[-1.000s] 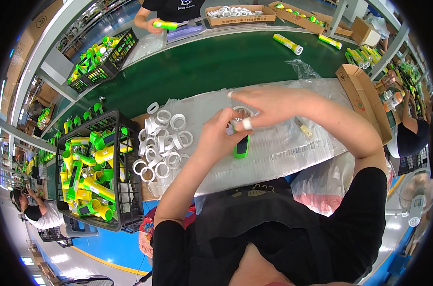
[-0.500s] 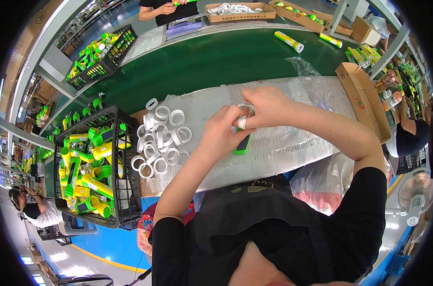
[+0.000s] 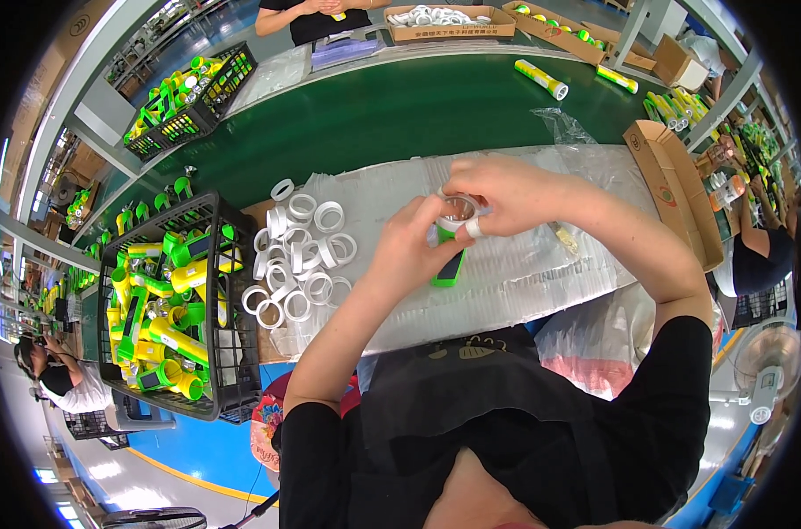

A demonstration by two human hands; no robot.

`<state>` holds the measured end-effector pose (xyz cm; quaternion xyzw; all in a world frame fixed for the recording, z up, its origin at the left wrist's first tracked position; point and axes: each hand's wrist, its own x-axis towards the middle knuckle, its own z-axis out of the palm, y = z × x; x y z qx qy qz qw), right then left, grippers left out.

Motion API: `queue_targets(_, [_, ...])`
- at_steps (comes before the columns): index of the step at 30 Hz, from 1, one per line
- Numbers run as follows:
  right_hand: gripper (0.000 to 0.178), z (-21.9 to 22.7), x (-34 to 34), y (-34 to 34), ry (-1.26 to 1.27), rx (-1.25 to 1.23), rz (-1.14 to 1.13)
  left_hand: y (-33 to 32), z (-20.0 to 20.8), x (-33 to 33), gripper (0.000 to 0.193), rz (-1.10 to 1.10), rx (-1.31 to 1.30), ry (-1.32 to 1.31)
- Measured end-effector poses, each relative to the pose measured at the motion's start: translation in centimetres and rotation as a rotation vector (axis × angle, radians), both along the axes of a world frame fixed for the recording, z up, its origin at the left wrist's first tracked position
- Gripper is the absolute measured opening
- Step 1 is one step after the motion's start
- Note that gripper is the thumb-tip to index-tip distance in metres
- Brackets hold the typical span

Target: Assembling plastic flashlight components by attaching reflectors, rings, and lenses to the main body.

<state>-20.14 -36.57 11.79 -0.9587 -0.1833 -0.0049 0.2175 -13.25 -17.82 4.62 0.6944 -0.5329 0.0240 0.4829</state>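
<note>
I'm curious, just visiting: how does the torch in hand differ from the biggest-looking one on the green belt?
The held torch sits between left hand and right hand; the belt torch lies untouched on its side. The held torch shows green and black; the belt torch, plenty of yellow. Both heads have pale rims.

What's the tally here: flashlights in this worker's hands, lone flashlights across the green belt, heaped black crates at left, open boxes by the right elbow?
Flashlight between left hand and right hand: 1
Lone flashlights on green belt: 2
Heaped black crates: 2
Open box: 1
Total: 6
</note>
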Motion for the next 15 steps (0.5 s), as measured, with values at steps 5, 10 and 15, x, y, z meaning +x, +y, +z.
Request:
queue_targets(5, [0.066,-0.6,-0.5,2.2,0.098,-0.099,-0.360,-0.2,-0.8,0.0,0.041,0.063,-0.003,-0.058])
queue_targets(10, [0.068,0.3,-0.7,0.0,0.239,-0.007,-0.349,0.0,-0.3,-0.1,0.043,0.025,-0.026,-0.065])
queue_targets(15, [0.056,0.6,-0.9,2.2,0.141,-0.095,-0.177,0.1,-0.5,-0.3,0.041,0.021,-0.033,-0.031])
